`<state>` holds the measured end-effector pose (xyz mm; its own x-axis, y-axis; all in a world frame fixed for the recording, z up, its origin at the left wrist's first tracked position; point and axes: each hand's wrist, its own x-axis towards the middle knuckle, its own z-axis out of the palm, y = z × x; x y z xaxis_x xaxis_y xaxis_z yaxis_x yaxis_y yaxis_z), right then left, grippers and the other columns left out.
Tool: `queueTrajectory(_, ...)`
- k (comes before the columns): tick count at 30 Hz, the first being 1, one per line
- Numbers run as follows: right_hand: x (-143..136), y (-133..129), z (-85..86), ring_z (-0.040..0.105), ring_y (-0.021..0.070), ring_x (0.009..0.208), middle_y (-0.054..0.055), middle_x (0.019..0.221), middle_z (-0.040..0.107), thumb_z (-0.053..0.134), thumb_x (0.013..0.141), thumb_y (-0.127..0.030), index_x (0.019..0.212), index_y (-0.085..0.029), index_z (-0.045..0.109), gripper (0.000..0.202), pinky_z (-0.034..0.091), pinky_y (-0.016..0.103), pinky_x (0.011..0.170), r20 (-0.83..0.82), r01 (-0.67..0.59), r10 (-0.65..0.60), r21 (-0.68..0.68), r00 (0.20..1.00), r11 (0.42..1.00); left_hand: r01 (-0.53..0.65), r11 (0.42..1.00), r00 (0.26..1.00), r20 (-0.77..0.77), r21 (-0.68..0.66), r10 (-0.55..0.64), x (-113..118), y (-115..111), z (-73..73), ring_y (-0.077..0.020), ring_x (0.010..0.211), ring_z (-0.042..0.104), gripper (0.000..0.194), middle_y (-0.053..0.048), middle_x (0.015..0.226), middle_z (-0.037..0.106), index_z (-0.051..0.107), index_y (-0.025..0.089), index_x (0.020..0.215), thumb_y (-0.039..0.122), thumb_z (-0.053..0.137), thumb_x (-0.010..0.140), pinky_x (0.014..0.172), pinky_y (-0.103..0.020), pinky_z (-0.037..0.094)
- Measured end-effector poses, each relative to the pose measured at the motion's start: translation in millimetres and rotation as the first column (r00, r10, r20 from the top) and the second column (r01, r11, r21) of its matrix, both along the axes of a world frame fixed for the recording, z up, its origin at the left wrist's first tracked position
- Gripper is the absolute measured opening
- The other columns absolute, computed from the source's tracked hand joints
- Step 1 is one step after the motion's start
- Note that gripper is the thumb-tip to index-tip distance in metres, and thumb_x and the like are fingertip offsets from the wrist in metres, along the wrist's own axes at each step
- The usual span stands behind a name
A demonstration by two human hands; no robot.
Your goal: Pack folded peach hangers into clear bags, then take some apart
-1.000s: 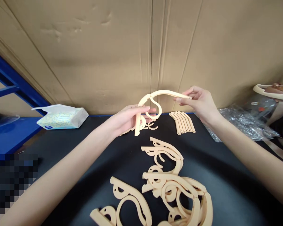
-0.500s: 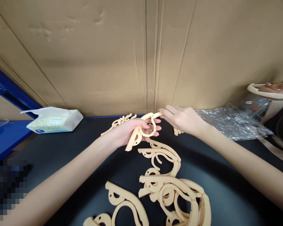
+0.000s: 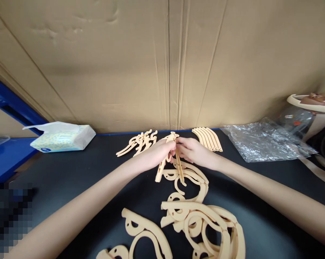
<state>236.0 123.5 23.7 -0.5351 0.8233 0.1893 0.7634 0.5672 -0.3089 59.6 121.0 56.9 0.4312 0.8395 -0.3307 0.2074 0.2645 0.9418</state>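
Note:
Above the middle of the black table, my left hand [image 3: 162,150] is closed around a cream plastic folding hanger [image 3: 159,172]. One slotted arm of it points down toward me. My right hand [image 3: 192,151] is closed at the hanger's other side, where a second slim arm [image 3: 180,167] hangs down from between the hands. My fingers partly hide the joint. Just below, several folded hangers [image 3: 202,192] of the same kind overlap in a pile [image 3: 196,205], and another folded hanger [image 3: 148,226] lies nearer me on the left.
Behind my left hand lie loose cream hooks [image 3: 140,142]. A row of curved hanger arms [image 3: 207,139] sits behind my right. A tissue pack [image 3: 62,138] stands at left, a clear plastic bag [image 3: 265,140] at right. Cardboard [image 3: 124,72] walls the back.
My right hand has come down and toward me, bringing an arm piece to the hanger in my left hand. The hanger has turned, its arms now pointing downward. The row of curved arms is uncovered.

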Motion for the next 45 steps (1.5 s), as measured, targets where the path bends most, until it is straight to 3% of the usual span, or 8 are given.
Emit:
queueTrajectory(8,0.8,-9.3,14.8,0.066,0.0144,0.074,0.001,0.088,0.068,0.058,0.102,-0.038,0.112,-0.015,0.065,0.026,0.058,0.035,0.072,0.043,0.195,-0.194,-0.022,0.98,0.981,0.091,0.995,0.995,0.053,-0.051,-0.088,-3.9,-4.2,16.5,-0.0131,0.064,0.052,0.017,0.0,0.069,0.052,0.053,0.019,0.076,0.034,0.056,0.069,0.051,-0.018,0.037)
queueTrajectory(16,4.5,-12.7,23.7,0.046,0.0106,0.055,-0.002,0.07,0.057,0.052,0.101,-0.028,0.096,-0.015,0.062,0.018,0.039,0.028,0.056,0.092,0.06,-0.05,-0.11,0.994,0.992,0.292,0.937,0.956,0.059,-0.192,-0.286,-16.6,10.3,29.4,-0.0152,0.064,0.055,0.027,-0.005,0.077,0.055,0.056,0.016,0.079,0.035,0.059,0.061,0.042,-0.018,0.027)
queueTrajectory(23,21.8,-1.5,37.4,0.052,0.0105,0.06,-0.003,0.066,0.057,0.045,0.103,-0.029,0.078,-0.018,0.059,0.03,0.042,0.026,0.061,0.015,-0.045,0.049,-0.198,0.999,0.979,0.168,0.972,0.958,-0.261,0.167,-0.12,-15.3,-5.4,35.6,-0.0156,0.059,0.046,0.016,-0.001,0.07,0.049,0.047,0.021,0.076,0.036,0.049,0.071,0.048,-0.025,0.027)
queueTrajectory(27,51.0,25.9,45.0,0.064,0.0138,0.074,0.0,0.087,0.067,0.059,0.1,-0.042,0.097,-0.016,0.066,0.028,0.056,0.033,0.071,0.04,0.152,-0.148,-0.138,0.988,0.979,0.195,0.839,0.915,-0.402,0.507,0.03,-12.2,-12.9,30.0,-0.0174,0.063,0.044,0.009,0.0,0.071,0.049,0.045,0.023,0.079,0.031,0.048,0.082,0.058,-0.03,0.034)
queueTrajectory(30,65.1,52.6,39.1,0.069,0.0192,0.094,0.006,0.111,0.07,0.063,0.099,-0.043,0.116,-0.017,0.067,0.032,0.059,0.04,0.082,0.087,0.299,-0.293,-0.059,0.952,0.953,0.422,0.687,0.87,-0.477,0.592,-0.124,4.1,-20.6,12.7,-0.0242,0.091,0.06,0.014,-0.007,0.097,0.065,0.055,0.022,0.093,0.021,0.05,0.08,0.085,-0.038,0.047)
queueTrajectory(35,53.8,68.3,14.1,0.068,0.0228,0.105,0.01,0.127,0.067,0.064,0.098,-0.04,0.131,-0.018,0.061,0.04,0.059,0.045,0.089,0.194,0.371,-0.369,0.028,0.909,0.928,0.685,0.477,0.72,-0.611,0.55,-0.33,24.1,-27.4,-19.8,-0.0336,0.135,0.053,0.036,-0.019,0.137,0.062,0.06,0.013,0.115,0.016,0.054,0.08,0.118,-0.047,0.034)
queueTrajectory(41,32.6,54.6,-9.0,0.068,0.0236,0.107,0.011,0.128,0.066,0.066,0.097,-0.04,0.13,-0.017,0.062,0.04,0.059,0.046,0.089,0.347,0.344,-0.353,0.089,0.869,0.935,0.709,0.432,0.693,-0.663,0.557,-0.283,17.0,-31.4,-11.1,-0.0307,0.096,0.062,0.006,-0.011,0.095,0.067,0.05,0.02,0.081,0.014,0.054,0.081,0.1,-0.048,0.042)
queueTrajectory(45,35.5,53.6,-15.3,0.068,0.0236,0.108,0.011,0.128,0.066,0.066,0.097,-0.04,0.129,-0.017,0.062,0.039,0.059,0.046,0.09,0.373,0.313,-0.322,0.087,0.87,0.946,0.593,0.552,0.781,-0.587,0.586,-0.214,7.9,-30.4,5.4,-0.0198,0.067,0.051,0.031,0.0,0.07,0.052,0.036,0.023,0.071,0.034,0.05,0.097,0.074,-0.035,0.042)
